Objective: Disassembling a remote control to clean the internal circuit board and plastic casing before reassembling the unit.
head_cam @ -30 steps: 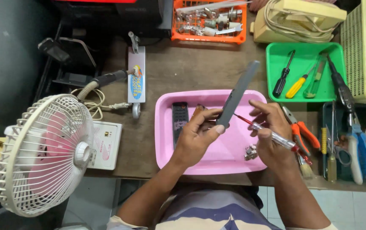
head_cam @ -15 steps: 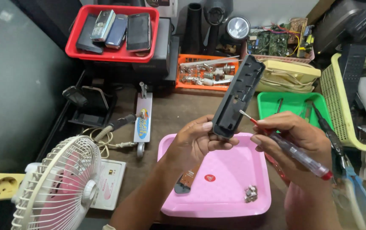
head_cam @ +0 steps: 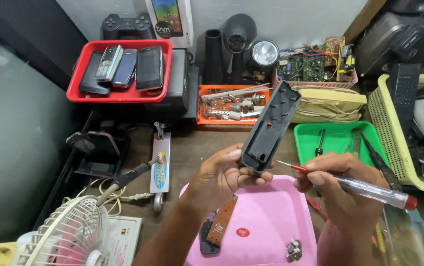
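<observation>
1. Cluttered bench below you: the pink tray [head_cam: 271, 216] holds a brown circuit board [head_cam: 223, 227] and loose screws [head_cam: 293, 249].
2. Your left hand [head_cam: 217, 180] is closed around the lower end of the black casing [head_cam: 269, 128], raised above the tray; a loose grip could drop it onto those parts.
3. Your right hand [head_cam: 337, 189] pinches the screwdriver [head_cam: 355, 188], tip near the casing; a slip could jab your left fingers.
</observation>
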